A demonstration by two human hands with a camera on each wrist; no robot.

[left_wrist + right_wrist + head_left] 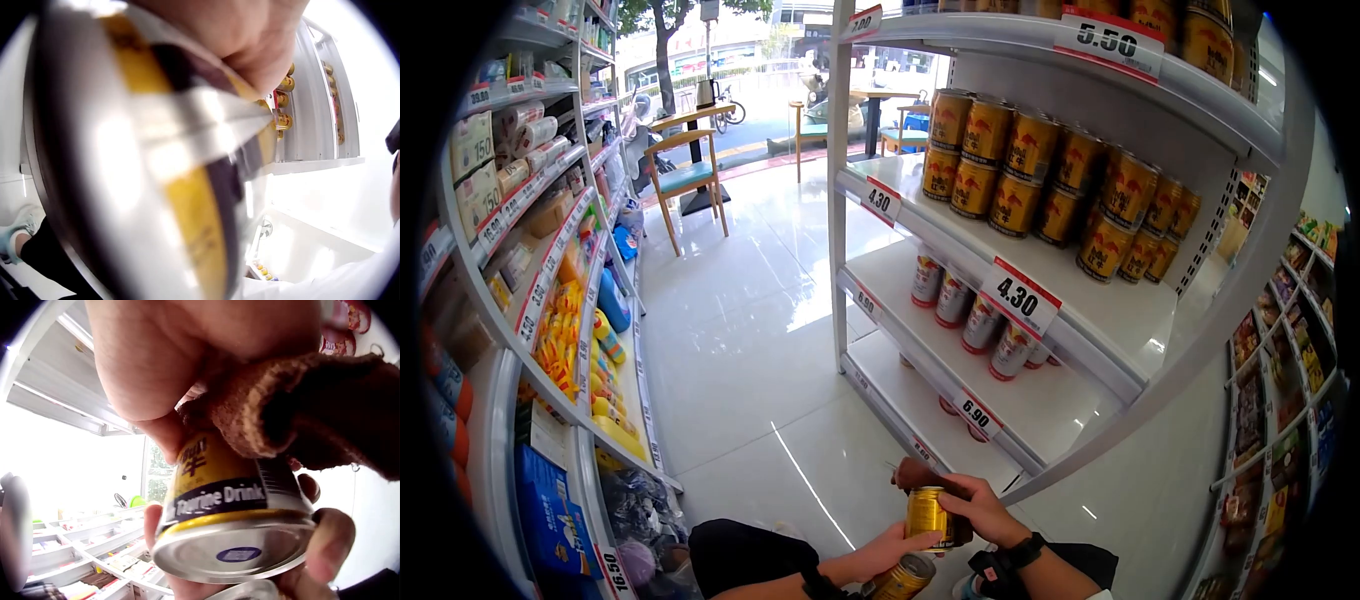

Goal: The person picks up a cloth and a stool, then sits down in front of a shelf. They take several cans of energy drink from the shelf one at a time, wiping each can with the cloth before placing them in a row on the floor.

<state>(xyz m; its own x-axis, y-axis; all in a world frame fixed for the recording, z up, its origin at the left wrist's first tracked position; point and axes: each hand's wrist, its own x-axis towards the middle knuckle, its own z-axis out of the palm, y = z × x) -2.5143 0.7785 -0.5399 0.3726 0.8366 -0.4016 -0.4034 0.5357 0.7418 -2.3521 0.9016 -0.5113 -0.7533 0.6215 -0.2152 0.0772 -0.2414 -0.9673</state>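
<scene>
My left hand [888, 552] grips a gold drink can [927, 516]. In the right wrist view, its fingers [331, 544] curl round the lower part of this can [212, 494], whose silver base tilts toward the camera. A brown fuzzy cloth [917, 474] is in my right hand [985, 508], bunched against the side of the can. Just below the left palm is a second gold can [906, 576]; up close and blurred, a can [194, 187] fills much of the left wrist view.
White shelving [1000, 255] ahead carries stacked gold cans [1012, 205] with white-and-red cans [953, 298] a level lower. Shelves of packaged goods [565, 330] line the left side, snack racks [1285, 400] the right. Beyond the tiled floor [740, 330] stands a wooden chair [685, 180].
</scene>
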